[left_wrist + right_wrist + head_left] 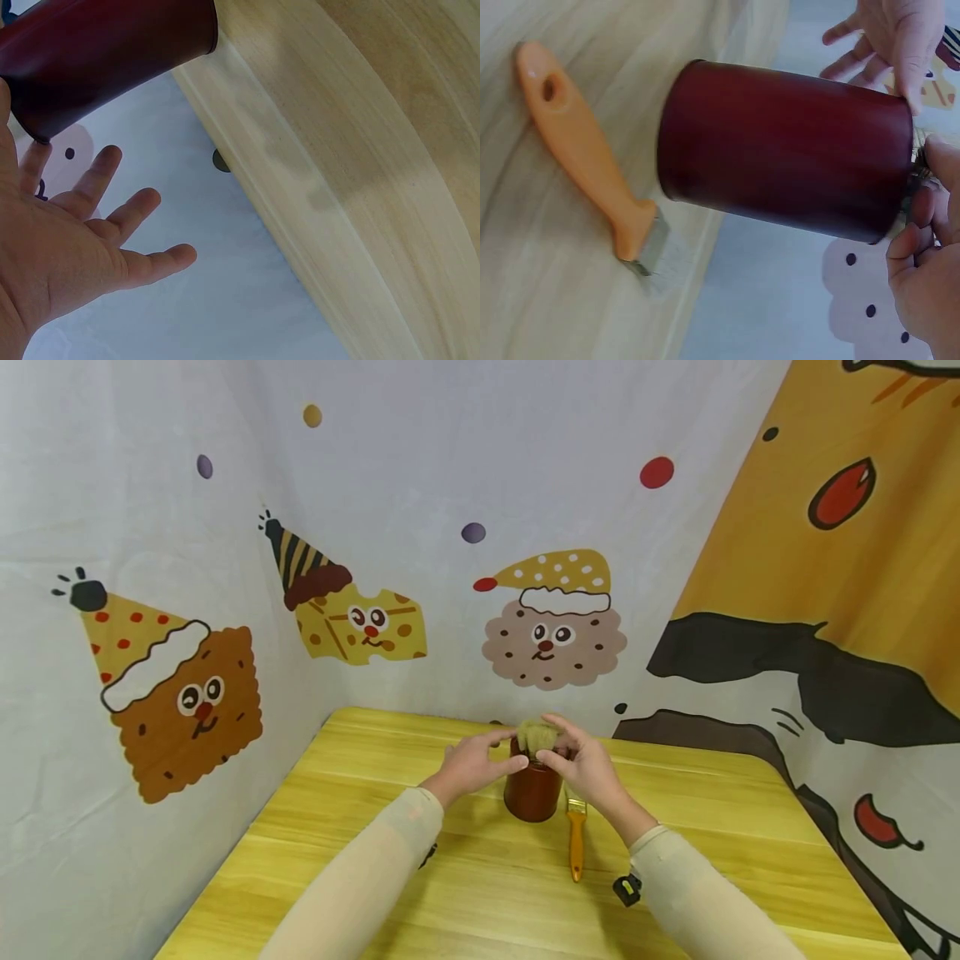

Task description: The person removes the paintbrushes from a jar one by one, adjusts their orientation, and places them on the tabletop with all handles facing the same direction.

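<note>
With the left hand, fingers loose and holding nothing, steadying the dark red cup on the bench, the right hand should keep its pinching grip low on the tan bristle tuft so it stays bunched.

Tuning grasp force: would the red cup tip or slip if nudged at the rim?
The cup is upright and taller than wide, so a rim push could tip it. Its glossy wall probably slips. Once on its side, it would likely roll.
</note>
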Demonstrator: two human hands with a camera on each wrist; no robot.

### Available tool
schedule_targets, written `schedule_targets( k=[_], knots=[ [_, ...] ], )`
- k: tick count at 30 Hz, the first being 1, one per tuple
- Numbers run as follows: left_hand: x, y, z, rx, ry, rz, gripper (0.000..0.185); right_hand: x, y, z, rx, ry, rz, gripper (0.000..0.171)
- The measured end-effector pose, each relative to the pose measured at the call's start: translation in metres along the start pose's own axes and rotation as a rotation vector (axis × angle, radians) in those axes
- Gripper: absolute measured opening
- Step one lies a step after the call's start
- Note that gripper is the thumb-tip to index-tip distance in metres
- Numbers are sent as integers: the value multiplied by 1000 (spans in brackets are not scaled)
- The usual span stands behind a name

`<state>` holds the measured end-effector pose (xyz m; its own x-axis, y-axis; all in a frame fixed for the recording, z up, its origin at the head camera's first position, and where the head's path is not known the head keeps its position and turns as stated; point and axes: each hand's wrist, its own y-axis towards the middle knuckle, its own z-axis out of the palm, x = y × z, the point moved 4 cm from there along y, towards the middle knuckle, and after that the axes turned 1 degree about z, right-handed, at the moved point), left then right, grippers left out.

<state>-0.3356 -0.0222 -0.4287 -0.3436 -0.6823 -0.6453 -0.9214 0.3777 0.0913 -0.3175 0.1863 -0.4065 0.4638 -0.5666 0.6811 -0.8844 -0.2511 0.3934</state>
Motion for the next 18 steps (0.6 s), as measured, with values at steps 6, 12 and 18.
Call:
schedule_targets(
  k=[6,12,18],
  knots=[
    [0,1,0,10,-5,5,67,18,7,-17,-71,25,-65,59],
    [1,1,-1,16,2,-3,68,37,13,-42,-140,-24,-90,56],
    [1,3,0,13,18,-14,70,48,19,-68,-200,-6,-60,52]
  ],
)
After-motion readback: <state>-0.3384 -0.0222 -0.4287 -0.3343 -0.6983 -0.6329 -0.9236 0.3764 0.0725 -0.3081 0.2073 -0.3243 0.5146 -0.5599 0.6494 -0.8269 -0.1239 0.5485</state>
